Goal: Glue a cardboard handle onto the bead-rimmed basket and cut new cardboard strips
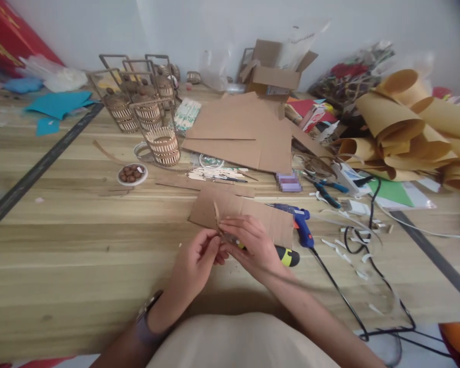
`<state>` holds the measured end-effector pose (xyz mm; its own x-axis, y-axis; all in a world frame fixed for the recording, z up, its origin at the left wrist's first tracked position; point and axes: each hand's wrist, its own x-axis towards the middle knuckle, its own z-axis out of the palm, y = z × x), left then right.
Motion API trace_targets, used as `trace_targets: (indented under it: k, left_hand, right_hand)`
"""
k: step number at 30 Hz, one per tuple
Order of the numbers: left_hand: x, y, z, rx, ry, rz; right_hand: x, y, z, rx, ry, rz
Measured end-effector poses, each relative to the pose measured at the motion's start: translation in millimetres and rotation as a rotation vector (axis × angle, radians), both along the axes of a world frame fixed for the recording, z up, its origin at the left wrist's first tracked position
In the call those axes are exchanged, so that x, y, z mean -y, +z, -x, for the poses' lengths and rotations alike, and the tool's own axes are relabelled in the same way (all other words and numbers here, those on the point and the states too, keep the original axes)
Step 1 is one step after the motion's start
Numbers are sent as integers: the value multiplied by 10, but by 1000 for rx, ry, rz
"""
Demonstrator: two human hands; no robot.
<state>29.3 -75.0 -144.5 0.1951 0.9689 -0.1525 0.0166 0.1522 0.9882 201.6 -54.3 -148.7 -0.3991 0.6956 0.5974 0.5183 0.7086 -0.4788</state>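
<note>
My left hand (197,260) and my right hand (253,245) meet over the wooden table, fingers pinched together. Between them stands a thin wooden strip (216,213), held near its lower end by my left fingers. My right hand is closed round a tool with a black and yellow handle (287,255) that sticks out to the right. Just behind the hands lies a flat piece of cardboard (245,212). A blue glue gun (301,225) rests at the cardboard's right end, its black cord (337,286) trailing toward me.
Small woven baskets in wire frames (149,112), a dish of brown beads (132,174), larger cardboard sheets (245,133), an open box (276,71), rolled tan paper (410,122), blue pliers (327,191), loose sticks (214,175) and white scraps lie about.
</note>
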Motion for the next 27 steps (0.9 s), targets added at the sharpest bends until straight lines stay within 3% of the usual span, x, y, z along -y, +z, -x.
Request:
trace_targets:
  k: [7,14,20,27]
  left_hand:
    - [13,-18,31,-206,-63,-193]
    - [1,-49,47,-353,-150,-308]
    - [15,-25,30,-300,-179,-202]
    - [18,-11,24,-274,-137,-156]
  right_hand:
    - [19,-34,2,-217,-39,254]
    - [15,-49,17,-411,-25,286]
    - [56,-60,6,-248,-147,122]
    - [111,-79,77,-151,-166,-84]
